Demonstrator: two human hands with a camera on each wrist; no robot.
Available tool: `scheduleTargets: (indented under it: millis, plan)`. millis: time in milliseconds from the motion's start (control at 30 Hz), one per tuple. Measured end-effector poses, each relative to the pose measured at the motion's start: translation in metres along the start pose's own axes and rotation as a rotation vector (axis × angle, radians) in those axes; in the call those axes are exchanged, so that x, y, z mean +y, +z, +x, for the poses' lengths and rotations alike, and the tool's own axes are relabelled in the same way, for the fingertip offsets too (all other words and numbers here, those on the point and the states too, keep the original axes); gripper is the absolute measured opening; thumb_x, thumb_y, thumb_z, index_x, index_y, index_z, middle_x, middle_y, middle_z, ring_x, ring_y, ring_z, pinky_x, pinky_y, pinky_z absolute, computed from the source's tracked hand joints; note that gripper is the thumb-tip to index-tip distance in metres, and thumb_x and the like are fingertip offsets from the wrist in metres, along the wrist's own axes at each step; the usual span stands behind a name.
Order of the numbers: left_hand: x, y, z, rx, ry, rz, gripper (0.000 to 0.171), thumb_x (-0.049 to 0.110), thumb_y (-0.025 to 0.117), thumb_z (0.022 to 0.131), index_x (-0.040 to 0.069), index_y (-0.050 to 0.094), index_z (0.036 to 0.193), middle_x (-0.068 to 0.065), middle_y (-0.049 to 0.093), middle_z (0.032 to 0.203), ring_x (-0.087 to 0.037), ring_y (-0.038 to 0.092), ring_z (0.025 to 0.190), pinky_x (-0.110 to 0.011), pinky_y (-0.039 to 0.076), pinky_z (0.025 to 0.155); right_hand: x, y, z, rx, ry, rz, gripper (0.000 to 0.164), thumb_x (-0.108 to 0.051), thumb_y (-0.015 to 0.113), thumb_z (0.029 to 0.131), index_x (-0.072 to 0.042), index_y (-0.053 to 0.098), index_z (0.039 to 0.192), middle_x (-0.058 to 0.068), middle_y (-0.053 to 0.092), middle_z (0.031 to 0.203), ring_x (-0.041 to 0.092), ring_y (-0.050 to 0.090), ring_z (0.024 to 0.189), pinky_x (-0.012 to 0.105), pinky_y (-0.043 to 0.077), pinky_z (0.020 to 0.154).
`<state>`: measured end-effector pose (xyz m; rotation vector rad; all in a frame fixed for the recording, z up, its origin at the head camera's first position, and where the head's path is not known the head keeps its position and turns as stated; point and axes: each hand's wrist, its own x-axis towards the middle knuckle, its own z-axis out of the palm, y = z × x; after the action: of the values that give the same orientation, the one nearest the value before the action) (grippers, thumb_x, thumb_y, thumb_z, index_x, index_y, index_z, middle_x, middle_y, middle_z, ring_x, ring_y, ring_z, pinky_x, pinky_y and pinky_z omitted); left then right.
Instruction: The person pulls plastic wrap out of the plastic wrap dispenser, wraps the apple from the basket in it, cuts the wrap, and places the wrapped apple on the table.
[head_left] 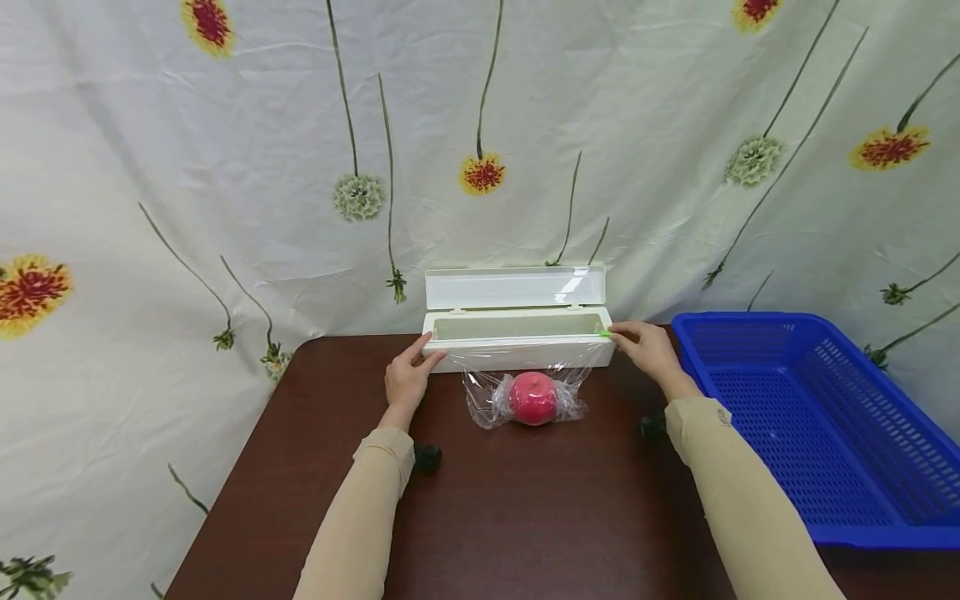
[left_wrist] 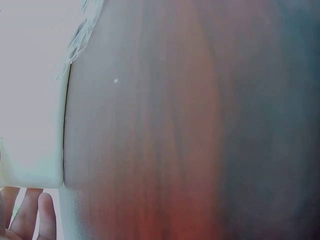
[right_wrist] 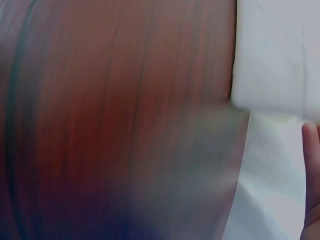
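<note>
A white cling film dispenser box [head_left: 517,357] stands at the table's back edge with its lid [head_left: 513,288] raised. Clear cling film [head_left: 480,383] hangs from its front edge and runs to a red apple-like fruit [head_left: 533,398] on the table, bunched at both its sides. My left hand [head_left: 408,379] holds the box's left end, thumb on the front; in the left wrist view its fingers [left_wrist: 46,215] lie against that end. At the right end, my right hand [head_left: 651,352] pinches a small green slider [head_left: 606,333]. In the right wrist view only part of the fingers [right_wrist: 311,150] shows.
A blue plastic basket [head_left: 787,537] with slotted sides stands at the right, beside my right forearm. Behind the dark brown table [head_left: 525,525] hangs a white flowered cloth [head_left: 285,150], close to the raised lid.
</note>
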<state>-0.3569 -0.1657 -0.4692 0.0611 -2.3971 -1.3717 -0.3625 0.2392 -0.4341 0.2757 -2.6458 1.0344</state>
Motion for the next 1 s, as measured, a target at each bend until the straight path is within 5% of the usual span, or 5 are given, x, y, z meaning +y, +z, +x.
scheduleTargets:
  millis: [567,800,1000]
  plan:
    - [-0.001,0.002,0.000,0.000,0.002,-0.025,0.052,0.039,0.074,0.079,0.027,0.060,0.128,-0.009,0.069,0.105,-0.024,0.064,0.089,-0.037,0.048,0.071,0.003,0.001,-0.002,0.040,0.014,0.053,0.023,-0.012,0.062,0.091,0.001,0.067,0.110,0.021,0.066,0.104,0.032,0.066,0.080,0.041,0.054,0.066]
    - [-0.006,0.009,-0.003,0.042,0.009,-0.052,0.053,0.040,0.072,0.080,0.027,0.058,0.130,-0.011,0.058,0.065,-0.020,0.048,0.063,-0.030,0.034,0.058,0.004,0.009,-0.007,0.079,0.063,0.150,0.027,-0.014,0.061,0.092,0.001,0.065,0.114,0.022,0.065,0.108,0.034,0.066,0.084,0.044,0.053,0.071]
    - [-0.005,0.015,-0.005,0.081,0.007,-0.046,0.052,0.040,0.072,0.081,0.027,0.058,0.129,-0.009,0.050,0.060,-0.017,0.040,0.056,-0.029,0.031,0.054,0.003,0.019,-0.012,0.153,0.109,0.211,0.027,-0.016,0.059,0.094,-0.001,0.064,0.116,0.020,0.063,0.113,0.034,0.065,0.089,0.045,0.054,0.074]
